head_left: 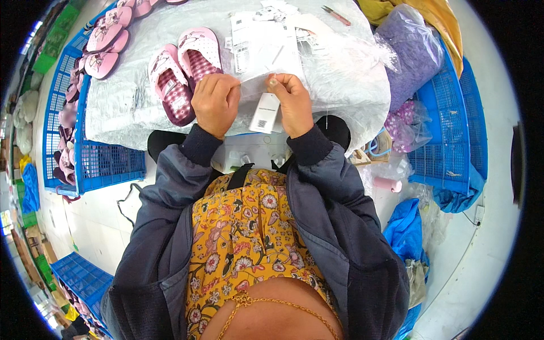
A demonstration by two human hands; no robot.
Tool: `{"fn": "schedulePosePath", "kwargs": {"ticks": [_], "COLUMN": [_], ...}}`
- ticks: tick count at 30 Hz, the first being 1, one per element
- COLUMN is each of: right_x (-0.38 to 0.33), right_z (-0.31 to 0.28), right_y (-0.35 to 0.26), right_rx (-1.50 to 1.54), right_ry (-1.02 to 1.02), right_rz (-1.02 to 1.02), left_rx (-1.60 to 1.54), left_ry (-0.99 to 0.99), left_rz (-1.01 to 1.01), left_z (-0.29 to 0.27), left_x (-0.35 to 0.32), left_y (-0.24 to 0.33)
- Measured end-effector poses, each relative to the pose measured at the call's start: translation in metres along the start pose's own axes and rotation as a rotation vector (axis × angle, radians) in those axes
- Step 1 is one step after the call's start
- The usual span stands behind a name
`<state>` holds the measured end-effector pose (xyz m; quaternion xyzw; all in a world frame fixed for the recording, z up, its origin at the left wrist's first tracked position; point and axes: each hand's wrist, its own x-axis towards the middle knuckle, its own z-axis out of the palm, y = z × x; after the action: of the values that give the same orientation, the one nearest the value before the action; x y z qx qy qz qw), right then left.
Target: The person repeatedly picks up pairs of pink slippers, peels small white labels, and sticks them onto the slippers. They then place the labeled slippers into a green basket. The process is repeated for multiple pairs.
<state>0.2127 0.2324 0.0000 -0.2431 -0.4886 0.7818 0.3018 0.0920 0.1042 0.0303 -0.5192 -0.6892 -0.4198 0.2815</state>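
My left hand is closed, thumb against the curled fingers, just right of a pair of pink slippers with checked insoles. What it pinches is too fine to make out. My right hand pinches the top end of a white hang tag, which dangles near the table's front edge. A thin string may run between the two hands, but it is barely visible. Of the pair, the left slipper lies slightly nearer to me than the right slipper.
The table is wrapped in clear plastic. White label sheets and small snips lie farther back. More pink slippers line the left side, beside a blue crate. Bagged purple material sits at the right, over blue crates.
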Motion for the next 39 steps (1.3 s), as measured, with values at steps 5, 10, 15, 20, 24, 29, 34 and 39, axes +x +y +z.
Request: {"fn": "schedulePosePath", "kwargs": {"ticks": [5, 10, 15, 20, 24, 29, 34, 39], "right_x": [-0.003, -0.001, -0.005, -0.012, -0.024, -0.023, -0.039, -0.044], "right_z": [0.015, 0.017, 0.009, 0.001, 0.007, 0.004, 0.008, 0.01], "right_y": [0.009, 0.012, 0.011, 0.001, -0.013, -0.016, -0.037, -0.031], "right_rx": [-0.155, -0.187, 0.091, 0.222, 0.142, -0.139, -0.413, -0.407], "right_ry": [0.103, 0.131, 0.031, -0.013, -0.043, -0.075, -0.134, -0.174], "right_rz": [-0.158, -0.147, -0.114, -0.059, 0.032, -0.11, -0.119, -0.162], "left_rx": [-0.141, -0.335, -0.189, -0.102, -0.061, -0.149, -0.196, -0.308], "left_ry": [-0.038, -0.132, -0.121, -0.1, -0.113, -0.283, -0.502, -0.653], "left_rz": [-0.178, -0.404, -0.187, -0.097, -0.047, -0.131, -0.2, -0.474], "left_z": [-0.005, 0.003, -0.002, -0.01, -0.013, -0.029, -0.06, -0.051], "left_x": [-0.01, -0.019, -0.011, -0.016, -0.015, -0.006, 0.02, 0.018], "left_y": [0.001, 0.015, 0.01, -0.002, -0.004, 0.004, 0.02, 0.017]}}
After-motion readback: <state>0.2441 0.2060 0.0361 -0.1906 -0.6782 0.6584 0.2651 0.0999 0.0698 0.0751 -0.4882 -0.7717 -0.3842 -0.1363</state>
